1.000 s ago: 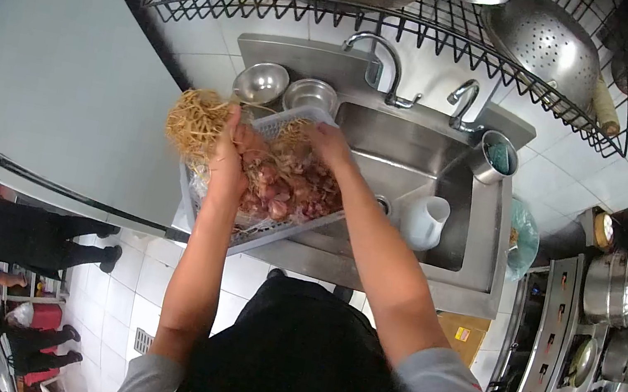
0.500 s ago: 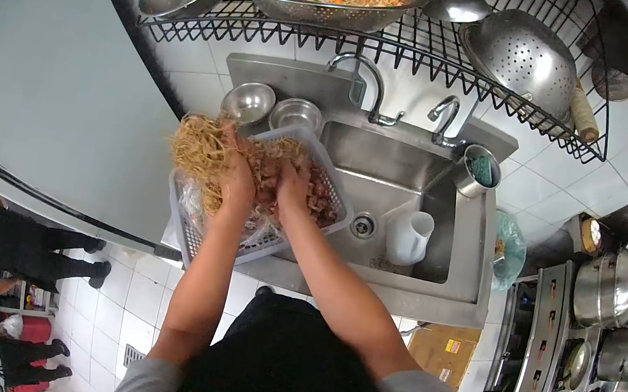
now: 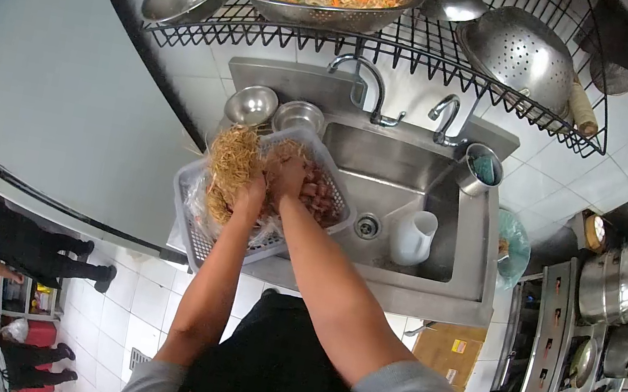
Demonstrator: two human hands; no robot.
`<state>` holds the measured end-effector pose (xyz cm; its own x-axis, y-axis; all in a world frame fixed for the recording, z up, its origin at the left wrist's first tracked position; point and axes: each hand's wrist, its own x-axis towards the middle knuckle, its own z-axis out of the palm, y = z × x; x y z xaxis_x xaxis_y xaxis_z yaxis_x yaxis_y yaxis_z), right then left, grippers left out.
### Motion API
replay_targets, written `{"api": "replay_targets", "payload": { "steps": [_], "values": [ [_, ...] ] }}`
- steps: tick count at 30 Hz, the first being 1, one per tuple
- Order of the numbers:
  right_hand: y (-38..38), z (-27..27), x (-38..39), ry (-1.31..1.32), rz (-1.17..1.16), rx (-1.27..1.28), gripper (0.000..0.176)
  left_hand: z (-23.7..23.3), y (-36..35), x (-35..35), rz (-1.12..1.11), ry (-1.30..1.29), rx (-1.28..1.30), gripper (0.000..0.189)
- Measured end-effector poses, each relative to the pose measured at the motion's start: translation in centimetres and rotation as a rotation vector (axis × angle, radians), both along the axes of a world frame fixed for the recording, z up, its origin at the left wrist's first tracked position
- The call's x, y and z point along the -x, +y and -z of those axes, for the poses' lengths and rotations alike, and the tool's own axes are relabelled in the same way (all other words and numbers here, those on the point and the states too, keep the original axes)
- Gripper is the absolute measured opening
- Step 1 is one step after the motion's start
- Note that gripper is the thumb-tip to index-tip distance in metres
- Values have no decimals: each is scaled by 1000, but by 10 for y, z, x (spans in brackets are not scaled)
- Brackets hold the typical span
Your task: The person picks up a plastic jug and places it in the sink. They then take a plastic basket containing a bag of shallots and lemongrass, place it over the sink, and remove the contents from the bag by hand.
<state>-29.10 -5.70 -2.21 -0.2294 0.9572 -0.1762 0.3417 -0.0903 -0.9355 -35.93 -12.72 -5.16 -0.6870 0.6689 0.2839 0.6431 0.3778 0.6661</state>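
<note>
Our left hand [image 3: 250, 195] grips dry stalks [image 3: 233, 161]; right hand [image 3: 285, 176] among reddish bulbs [image 3: 317, 197] in basket [image 3: 197, 247], finger closure unclear.

The basket [image 3: 193, 238], apparently resting partly on the counter [image 3: 389, 292], lies left of the basin [image 3: 384, 155].

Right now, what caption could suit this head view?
Left hand and right hand among dry-stalked shallots, in a plastic basket by the sink.

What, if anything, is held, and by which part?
The left hand holds the bundle of dry, straw-coloured stalks at its side nearest the small reddish bulbs; whether the right hand grips any bulbs is hidden.
</note>
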Motion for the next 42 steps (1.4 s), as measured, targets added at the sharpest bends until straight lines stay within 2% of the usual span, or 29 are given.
{"api": "replay_targets", "payload": {
  "steps": [1,3,4,5,6,7,8,9,11,12,13,15,17,19,21,22,23,25,26,28,29,32,34,37,38,39,40,41,42],
  "values": [
    [9,18,11,5,3,0,50,12,0,7,9,188,56,39],
    [17,53,30,132,-53,-420,52,29,1,21,-60,829,210,36],
    [15,60,34,135,-54,-414,52,29,0,24,-108,1012,231,35],
    [17,64,37,118,-39,-379,49,32,-2,18,-93,849,156,39],
    [21,64,40,102,-24,-347,47,10,-4,1,-79,686,79,42],
    [33,70,34,-213,-124,-516,44,-13,-8,-16,-68,523,4,46],
    [47,68,24,-263,-150,-532,42,-35,-17,-25,-76,448,-25,48],
    [57,58,11,-181,-156,-448,40,-57,-27,-34,-86,374,-55,51],
    [76,44,-8,-15,-166,-274,36,-87,-34,-56,-59,53,194,56],
    [82,41,-10,49,-180,-216,35,-36,-23,-37,-135,59,94,57],
    [84,35,-10,104,-213,-166,33,-50,-25,-36,-138,58,97,57],
    [76,22,-11,114,-299,-94,30,-89,-34,-33,-93,-259,-187,55],
    [55,-26,-32,4,-372,-52,33,-136,-34,-40,-37,-589,-479,52],
    [48,-26,-43,-100,-447,-22,37,-143,-25,-37,-6,-755,-632,51],
    [35,-7,-54,227,-276,-389,45,-135,-19,-30,-13,-497,-619,43],
    [10,-32,-70,365,-266,-426,48,-131,-18,-29,-9,-502,-619,43],
    [-8,-25,-75,360,-260,-425,48,-127,-17,-28,30,-309,-483,40],
    [-28,-13,-68,518,-159,-109,51,-123,-16,-23,77,-112,-348,39],
    [-32,-10,-63,573,-115,-7,52,-123,-14,-21,163,-299,-308,36],
    [-33,-12,-59,610,-114,-11,60,-129,-13,-22,261,-481,-249,34],
    [-33,-13,-60,625,-109,-12,63,-133,-15,-23,294,-432,-222,32],
    [-18,-39,-62,786,-207,302,69,-161,-20,-29,377,-283,-162,25],
    [-8,-42,-55,773,-278,224,64,-163,-17,-29,400,-232,-148,24],
    [-10,-64,-50,728,-180,376,63,-140,-7,-20,237,-837,-457,20],
    [-10,-66,-45,713,-147,424,63,-131,0,-15,238,-836,-462,20],
    [-5,-48,-30,712,-54,306,42,-121,7,-10,280,-957,-570,18],
    [-3,-44,-26,711,-9,247,33,-118,10,-7,321,-1076,-678,16],
    [-2,-40,-22,708,36,188,28,-115,10,-3,319,-1076,-681,16],
    [-1,-40,-24,694,-23,115,29,-118,9,-3,350,-1031,-713,12]
  ]
}}
